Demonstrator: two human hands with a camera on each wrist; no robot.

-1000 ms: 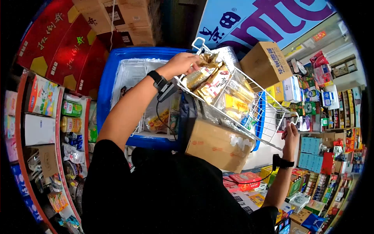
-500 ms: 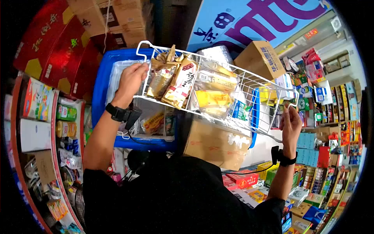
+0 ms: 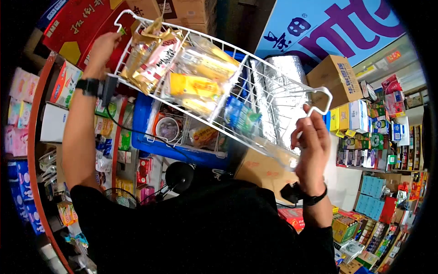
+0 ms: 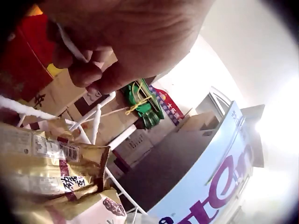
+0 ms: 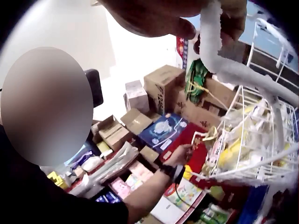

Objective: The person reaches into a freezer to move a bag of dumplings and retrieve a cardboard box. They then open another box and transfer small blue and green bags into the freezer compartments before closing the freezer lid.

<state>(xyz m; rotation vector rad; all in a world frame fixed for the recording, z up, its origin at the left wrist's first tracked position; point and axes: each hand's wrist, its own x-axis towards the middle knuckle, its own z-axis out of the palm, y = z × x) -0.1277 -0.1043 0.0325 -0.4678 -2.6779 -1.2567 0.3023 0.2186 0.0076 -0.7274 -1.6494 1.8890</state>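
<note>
A white wire basket (image 3: 211, 123) is held up between both hands, tilted, its left end higher in the head view. My left hand (image 3: 101, 52) grips its left end; the left wrist view shows that hand's fingers (image 4: 86, 72) curled round the wire. My right hand (image 3: 312, 148) holds the frosted handle (image 5: 212, 44) at the other end. Inside the basket lie gold ice cream packets (image 3: 137, 57), a white-and-red packet (image 3: 165, 55), yellow packets (image 3: 194, 86) and a blue-green packet (image 3: 239, 114) toward the right, where bare wire shows.
Below the basket stands a blue chest freezer (image 3: 142, 121) with a round tub (image 3: 168, 129) and packets inside. Silver foil wrapping (image 3: 285, 68) and cardboard boxes (image 3: 264, 171) sit to its right. Stocked shelves line both sides, and a small fan (image 3: 121, 196) stands near the body.
Both hands have carried the basket leftward, away from over the foil and across the freezer. My left hand has moved from near the packets to the basket's far left end and outward.
</note>
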